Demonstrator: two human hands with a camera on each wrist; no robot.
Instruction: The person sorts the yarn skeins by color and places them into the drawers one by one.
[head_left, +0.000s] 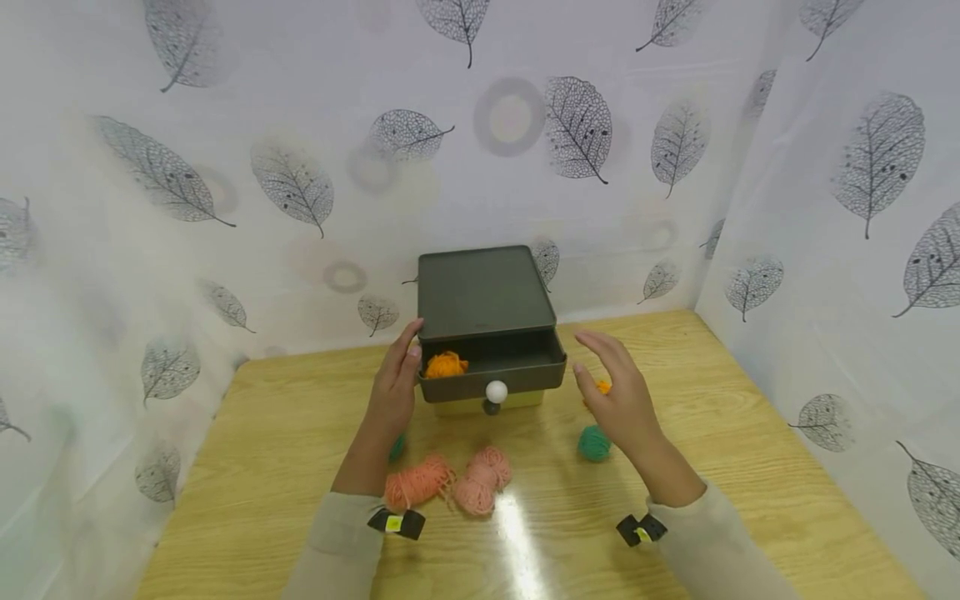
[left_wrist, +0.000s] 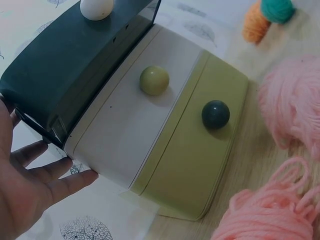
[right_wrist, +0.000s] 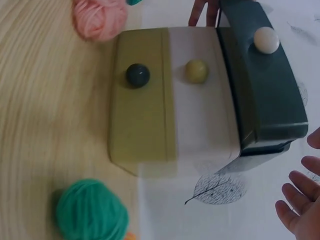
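Note:
A small drawer unit with a dark green top (head_left: 483,292) stands toward the back of the table. Its dark top drawer (head_left: 525,377), with a white knob (head_left: 497,392), is pulled out, and an orange yarn ball (head_left: 446,365) lies in its left part. Below are a white drawer (left_wrist: 125,125) and an olive drawer (left_wrist: 195,150), both closed. My left hand (head_left: 393,383) rests against the unit's left side, fingers spread and nearly straight at the top drawer's corner. To the right of the unit, my right hand (head_left: 618,396) hovers apart from it, fingers loosely bent, holding nothing.
Two pink yarn skeins, one left (head_left: 420,482) and one right (head_left: 482,481), lie on the wooden table (head_left: 300,433) in front. A green yarn ball (head_left: 595,443) and an orange one (head_left: 603,387) are near my right hand. Leaf-patterned sheeting (head_left: 337,275) hangs behind and beside the table.

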